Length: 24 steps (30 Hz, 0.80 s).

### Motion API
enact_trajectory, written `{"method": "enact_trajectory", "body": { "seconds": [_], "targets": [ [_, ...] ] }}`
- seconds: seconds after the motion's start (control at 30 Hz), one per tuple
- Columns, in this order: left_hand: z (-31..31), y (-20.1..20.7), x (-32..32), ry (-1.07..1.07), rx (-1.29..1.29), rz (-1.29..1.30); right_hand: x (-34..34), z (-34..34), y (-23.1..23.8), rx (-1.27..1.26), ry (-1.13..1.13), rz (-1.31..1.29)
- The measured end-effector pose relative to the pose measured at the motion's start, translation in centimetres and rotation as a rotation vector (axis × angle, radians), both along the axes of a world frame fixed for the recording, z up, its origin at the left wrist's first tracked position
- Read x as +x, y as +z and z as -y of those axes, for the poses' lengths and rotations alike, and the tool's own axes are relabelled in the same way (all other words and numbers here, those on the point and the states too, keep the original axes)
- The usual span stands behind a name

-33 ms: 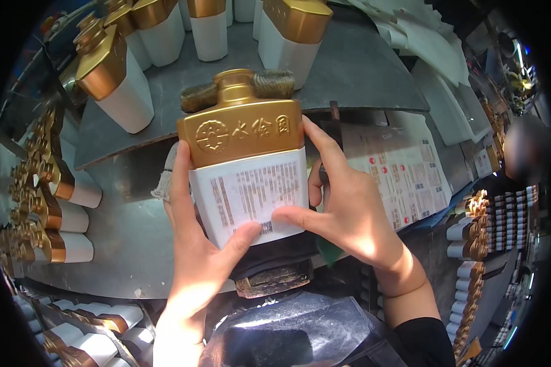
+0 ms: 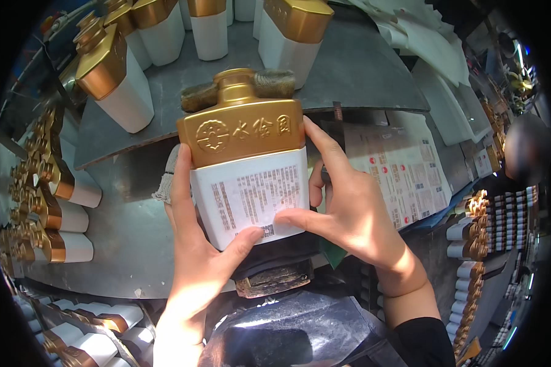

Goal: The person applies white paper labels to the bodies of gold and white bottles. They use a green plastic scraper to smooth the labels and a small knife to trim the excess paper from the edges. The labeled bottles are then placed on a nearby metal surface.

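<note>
A flat-shouldered ceramic bottle (image 2: 242, 131) with a gold top and a white body is held between my two hands, its neck pointing away from me. My left hand (image 2: 202, 266) grips the left side, its thumb pressed on the lower front face. On the opposite side, my right hand (image 2: 361, 214) has its index finger along the edge and its thumb on the face. Columns of small brown print (image 2: 254, 196) cover the white front, near both thumbs. Behind the bottle's neck lies a worn, rough-textured roll (image 2: 275, 84).
Similar gold-and-white bottles (image 2: 119, 76) stand on the raised grey board (image 2: 361, 73); more lie stacked at left (image 2: 73, 217) and right (image 2: 465, 293). A printed sheet (image 2: 404, 177) lies right of my hands. A worn block (image 2: 275, 280) sits below the bottle. Another person is at far right.
The bottle has shifted very slightly to the right in my hands' hold, and my thumbs have moved slightly on its lower face. Everything else stays put.
</note>
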<state>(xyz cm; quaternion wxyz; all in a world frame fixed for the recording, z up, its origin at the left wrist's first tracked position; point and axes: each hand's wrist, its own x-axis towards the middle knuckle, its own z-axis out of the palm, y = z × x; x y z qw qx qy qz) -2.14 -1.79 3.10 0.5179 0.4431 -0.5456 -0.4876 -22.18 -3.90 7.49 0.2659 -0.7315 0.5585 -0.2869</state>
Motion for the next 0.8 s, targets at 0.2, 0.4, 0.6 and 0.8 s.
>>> {"method": "enact_trajectory", "body": {
  "seconds": [0.2, 0.4, 0.6, 0.8],
  "targets": [
    [2.1, 0.0, 0.8, 0.084, -0.173, 0.077, 0.0, 1.0, 0.7, 0.091, -0.069, 0.223],
    [3.6, -0.1, 0.3, 0.213, -0.246, 0.121, 0.9, 2.5, 0.4, 0.008, -0.108, 0.087],
    [2.2, 0.0, 0.1, 0.066, -0.057, -0.125, 0.2, 1.6, -0.6, 0.043, -0.056, 0.125],
    [1.9, 0.2, 0.1, 0.06, -0.021, -0.219, 0.2, 1.6, 0.2, 0.142, -0.056, 0.222]
  ]
}}
